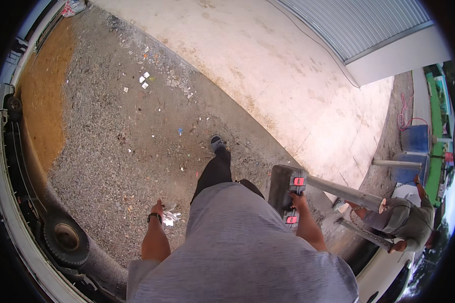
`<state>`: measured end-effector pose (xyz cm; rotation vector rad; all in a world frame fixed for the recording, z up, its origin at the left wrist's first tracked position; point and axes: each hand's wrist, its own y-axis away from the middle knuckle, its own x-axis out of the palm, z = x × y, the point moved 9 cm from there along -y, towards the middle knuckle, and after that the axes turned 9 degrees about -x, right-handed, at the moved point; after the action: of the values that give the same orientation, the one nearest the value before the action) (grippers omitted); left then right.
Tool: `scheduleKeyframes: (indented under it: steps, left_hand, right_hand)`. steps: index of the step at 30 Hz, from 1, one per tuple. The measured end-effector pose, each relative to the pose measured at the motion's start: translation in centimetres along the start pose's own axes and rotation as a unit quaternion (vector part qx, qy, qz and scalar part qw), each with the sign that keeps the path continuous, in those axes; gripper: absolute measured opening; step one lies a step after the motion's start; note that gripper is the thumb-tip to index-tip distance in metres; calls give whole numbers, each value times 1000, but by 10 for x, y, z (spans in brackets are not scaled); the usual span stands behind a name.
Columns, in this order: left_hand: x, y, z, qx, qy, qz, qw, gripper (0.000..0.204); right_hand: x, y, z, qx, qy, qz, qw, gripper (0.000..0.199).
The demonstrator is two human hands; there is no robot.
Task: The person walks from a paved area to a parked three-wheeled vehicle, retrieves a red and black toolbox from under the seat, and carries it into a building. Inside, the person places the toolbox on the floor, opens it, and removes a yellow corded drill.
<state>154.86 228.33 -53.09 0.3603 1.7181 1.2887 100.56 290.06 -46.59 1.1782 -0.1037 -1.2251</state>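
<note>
A black hard plastic tool case (282,189) with red latches hangs at my right side. My right hand (297,201) is closed round its handle. On my left, my left hand (157,207) hangs low over the gravel, with a dark band on the wrist. Its fingers are mostly hidden from above, so I cannot make out whether they are curled. Crumpled clear and white plastic (170,215) shows right beside that hand; whether the two touch is unclear. My grey shoe (217,143) is stretched forward on the ground.
At the right a person (409,219) stands among grey poles (349,193), with blue drums (414,139) beyond. A pale concrete slab (268,65) borders the gravel. A vehicle wheel (65,237) stands at the left. Small white scraps (144,79) lie ahead.
</note>
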Motion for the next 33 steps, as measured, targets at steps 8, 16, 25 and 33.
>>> scheduleKeyframes:
  steps: [8, 16, 25, 33]
  left_hand:
    - [-56, 81, -346, 247, -3, -37, 968, 69]
    - [-144, 104, -455, 289, -5, -71, 955, 67]
    - [-175, 20, -199, -17, -48, -101, 994, 76]
    - [-76, 5, -434, 197, -205, -34, 958, 72]
  right_hand:
    - [7, -52, 181, -45, 3, 11, 999, 38]
    - [36, -54, 295, -62, 62, 22, 996, 36]
    - [28, -81, 347, -85, 117, 62, 988, 60]
    - [7, -77, 297, -103, 105, -4, 989, 59]
